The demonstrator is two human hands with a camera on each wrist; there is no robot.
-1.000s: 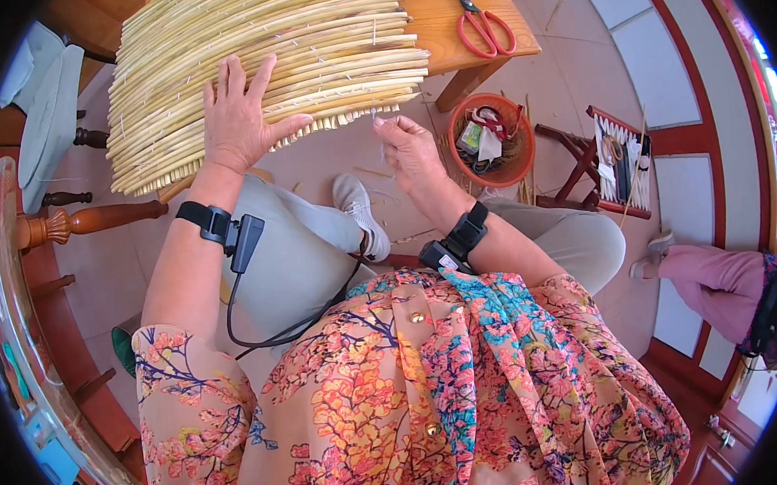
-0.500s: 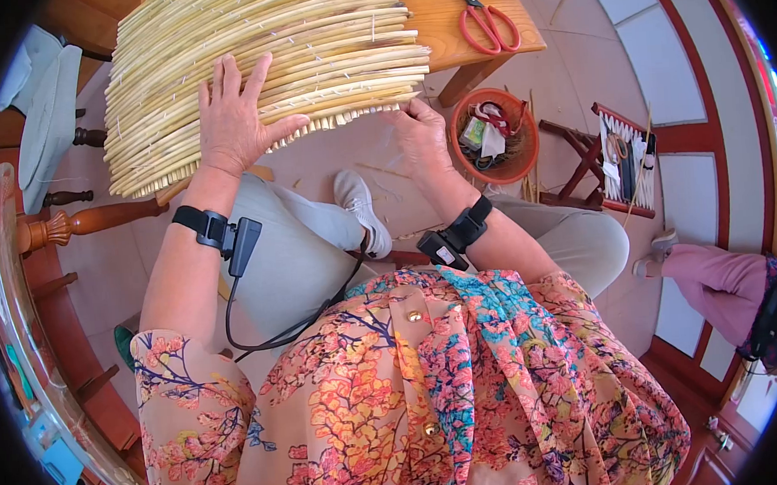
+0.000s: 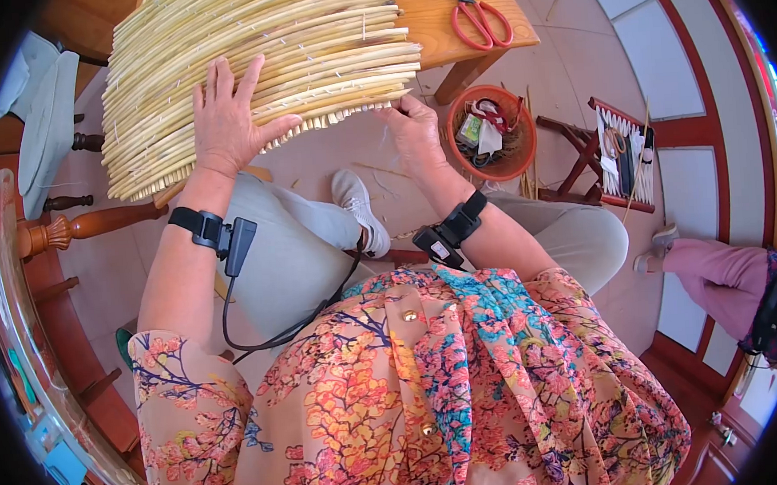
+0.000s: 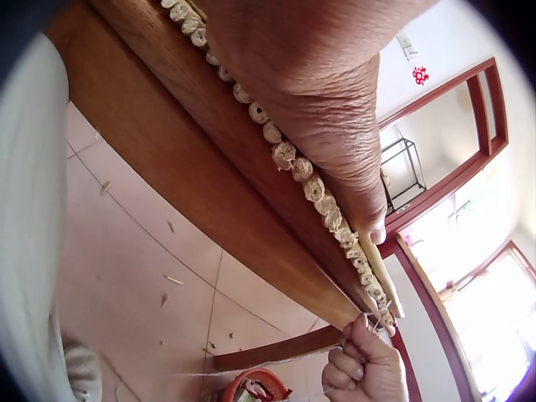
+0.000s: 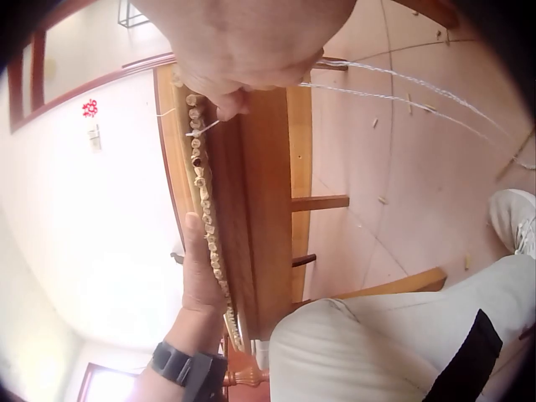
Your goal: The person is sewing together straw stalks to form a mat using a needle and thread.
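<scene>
A mat of pale stalks (image 3: 260, 28), bound with short white stitches, lies over the wooden table (image 3: 428, 18). My left hand (image 3: 226, 128) rests on it with fingers spread, the thumb along its near edge. At the right end of that edge, my right hand (image 3: 417, 134) pinches a white string, its fingers curled. The right wrist view shows a short taut length between a stalk end (image 5: 197, 144) and the fingertips. Two loose strands of string (image 5: 402, 78) trail from the same hand over the floor. In the left wrist view, cut stalk ends (image 4: 314, 188) line the edge.
Red-handled scissors (image 3: 470, 4) lie on the table's right part. Below stands an orange basket (image 3: 528, 145) holding scraps, beside a folding stool (image 3: 624, 161). A chair (image 3: 47, 121) is at the left. Another person's pink-trousered leg (image 3: 716, 280) shows at the right. Stalk bits litter the floor.
My right hand has moved up and to the right, closer to the mat's right corner, its fingers now against the edge. My left hand stays spread in place on the mat.
</scene>
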